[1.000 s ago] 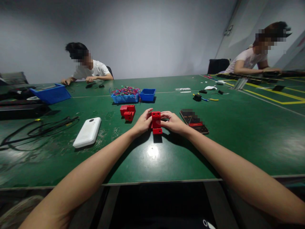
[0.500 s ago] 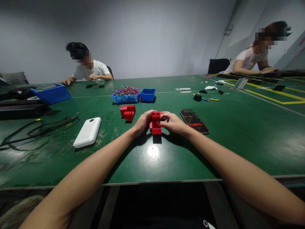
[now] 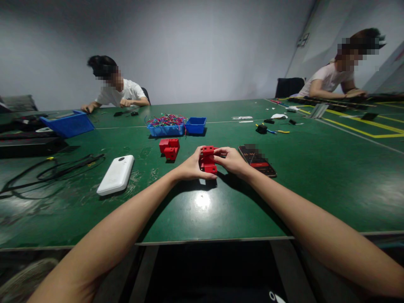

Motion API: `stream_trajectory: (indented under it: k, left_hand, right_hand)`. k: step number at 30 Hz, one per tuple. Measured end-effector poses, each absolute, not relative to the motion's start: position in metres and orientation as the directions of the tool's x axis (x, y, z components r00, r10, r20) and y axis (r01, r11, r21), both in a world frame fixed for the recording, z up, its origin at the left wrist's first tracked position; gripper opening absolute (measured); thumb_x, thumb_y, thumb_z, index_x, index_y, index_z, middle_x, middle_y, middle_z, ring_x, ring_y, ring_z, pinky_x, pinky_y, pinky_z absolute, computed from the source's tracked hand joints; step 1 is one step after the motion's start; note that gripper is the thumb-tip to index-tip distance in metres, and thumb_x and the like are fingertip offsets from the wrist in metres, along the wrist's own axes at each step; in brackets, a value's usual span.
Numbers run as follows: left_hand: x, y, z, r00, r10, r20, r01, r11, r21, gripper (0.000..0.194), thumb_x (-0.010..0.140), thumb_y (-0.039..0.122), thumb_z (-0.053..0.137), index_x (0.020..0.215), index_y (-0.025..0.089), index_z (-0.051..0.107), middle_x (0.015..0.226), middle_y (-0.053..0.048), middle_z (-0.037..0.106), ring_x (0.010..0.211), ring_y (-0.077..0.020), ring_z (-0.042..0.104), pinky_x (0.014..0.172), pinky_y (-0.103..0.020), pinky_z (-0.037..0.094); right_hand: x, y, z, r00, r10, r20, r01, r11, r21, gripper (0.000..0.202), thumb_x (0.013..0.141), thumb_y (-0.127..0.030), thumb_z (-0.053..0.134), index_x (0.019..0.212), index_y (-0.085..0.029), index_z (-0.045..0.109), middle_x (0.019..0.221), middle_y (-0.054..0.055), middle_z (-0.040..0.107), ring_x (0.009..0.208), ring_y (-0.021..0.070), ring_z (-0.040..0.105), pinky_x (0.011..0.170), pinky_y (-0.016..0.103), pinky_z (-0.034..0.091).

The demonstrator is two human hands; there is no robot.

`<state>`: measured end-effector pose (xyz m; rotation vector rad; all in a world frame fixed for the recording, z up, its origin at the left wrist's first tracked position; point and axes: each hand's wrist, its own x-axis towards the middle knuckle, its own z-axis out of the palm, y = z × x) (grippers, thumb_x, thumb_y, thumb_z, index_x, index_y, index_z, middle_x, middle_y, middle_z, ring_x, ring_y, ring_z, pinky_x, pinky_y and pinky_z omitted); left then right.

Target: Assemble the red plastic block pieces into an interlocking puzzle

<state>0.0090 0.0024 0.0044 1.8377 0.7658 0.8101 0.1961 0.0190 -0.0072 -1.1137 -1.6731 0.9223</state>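
Note:
Both of my hands grip one red block assembly [image 3: 208, 159] just above the green table [image 3: 202, 210]. My left hand [image 3: 191, 166] holds its left side, with the thumb stretched under the lower red piece. My right hand [image 3: 231, 160] holds the right side, fingers curled over the top. A second cluster of red blocks [image 3: 169, 148] rests on the table to the left, beyond my left hand. Parts of the held assembly are hidden by my fingers.
A white device [image 3: 115, 174] lies at the left, a dark phone [image 3: 257, 160] just right of my right hand. Blue bins [image 3: 195, 125], one with coloured wires [image 3: 166, 121], stand behind. Black cables [image 3: 47, 168] trail at the left. Two other people sit at the far edges.
The red assembly has tilted and lifted slightly. My left thumb has slid beneath its lower piece. My right hand stays on the right side.

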Motion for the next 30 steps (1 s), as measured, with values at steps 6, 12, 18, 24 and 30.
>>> stream_trajectory:
  k: [6,12,18,24,30]
  left_hand:
    - [0.014,0.004,0.001,0.535,0.822,0.198,0.139,-0.316,0.938,0.094,0.057,0.025,0.085,0.134,0.020,0.032,0.133,-0.017,0.051,0.113,-0.0273,0.062,0.096,-0.044,0.053]
    - [0.012,0.005,0.000,0.517,0.823,0.236,0.188,-0.378,0.907,0.095,0.054,0.027,0.086,0.133,0.018,0.033,0.129,-0.016,0.054,0.116,-0.0278,0.059,0.098,-0.041,0.051]
    - [0.010,0.006,0.000,0.512,0.819,0.258,0.286,-0.446,0.848,0.094,0.056,0.032,0.084,0.132,0.016,0.032,0.123,-0.015,0.057,0.111,-0.0260,0.061,0.095,-0.037,0.051]
    - [0.010,0.007,-0.004,0.490,0.820,0.296,0.301,-0.478,0.825,0.092,0.055,0.035,0.085,0.131,0.018,0.035,0.120,-0.012,0.058,0.109,-0.0254,0.062,0.095,-0.036,0.050]
    - [0.011,0.007,-0.004,0.474,0.824,0.311,0.350,-0.501,0.792,0.092,0.057,0.036,0.084,0.131,0.017,0.034,0.117,-0.012,0.059,0.108,-0.0266,0.061,0.099,-0.040,0.047]
  right_hand:
    - [0.197,0.026,-0.016,-0.084,0.971,0.224,0.186,0.236,-0.954,0.020,0.073,-0.028,0.071,0.088,-0.015,0.070,0.082,0.006,0.073,0.074,0.0158,0.067,0.071,0.030,0.056]
    - [0.204,0.030,-0.017,0.061,0.969,0.240,0.283,0.214,-0.935,0.015,0.073,-0.021,0.066,0.087,-0.016,0.070,0.086,0.006,0.071,0.074,0.0153,0.066,0.073,0.032,0.057]
    - [0.205,0.029,-0.014,0.128,0.967,0.219,0.333,0.166,-0.928,0.037,0.072,-0.020,0.067,0.108,-0.018,0.060,0.087,0.003,0.066,0.065,0.0119,0.060,0.062,0.027,0.054]
    - [0.207,0.039,-0.029,0.155,0.953,0.260,0.318,0.201,-0.927,0.049,0.077,-0.025,0.066,0.122,-0.021,0.051,0.085,-0.001,0.062,0.062,0.0105,0.060,0.062,0.025,0.053]
    - [0.206,0.043,-0.030,0.190,0.970,0.149,0.183,0.114,-0.977,0.054,0.081,-0.030,0.062,0.130,-0.018,0.045,0.084,0.003,0.064,0.065,0.0158,0.065,0.063,0.030,0.057]
